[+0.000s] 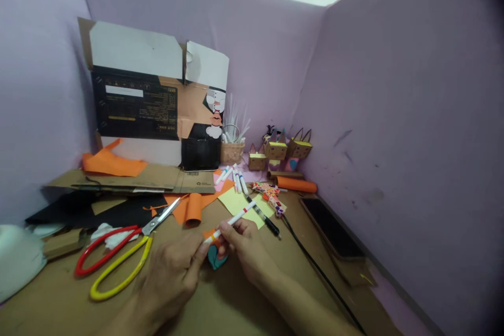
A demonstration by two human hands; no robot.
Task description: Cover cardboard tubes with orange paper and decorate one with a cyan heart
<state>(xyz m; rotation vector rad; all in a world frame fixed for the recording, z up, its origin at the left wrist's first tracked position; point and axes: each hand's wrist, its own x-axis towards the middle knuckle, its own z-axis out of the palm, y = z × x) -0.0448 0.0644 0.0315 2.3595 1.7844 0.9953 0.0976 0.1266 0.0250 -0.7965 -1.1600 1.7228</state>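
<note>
A white marker (234,219) with a red band and an orange band slants up and to the right between my two hands. My left hand (171,270) is closed, thumb and finger pinching its lower end. My right hand (248,248) grips the middle, thumb on top and fingers curled beneath. A curved teal piece (216,258) hangs below the marker by the right fingertips, and a bit of orange shows beside it; how they are held is hidden. Large scissors (147,233) with red and yellow handles lie left of my hands, blades apart.
Beyond my hands lie yellow paper (232,200), a black pen (271,227), several markers (238,178) and an orange roll (193,208). A patterned glue gun (271,197) trails a black cord (311,260). Right is a phone (331,228); cardboard box panels (137,110) stand behind.
</note>
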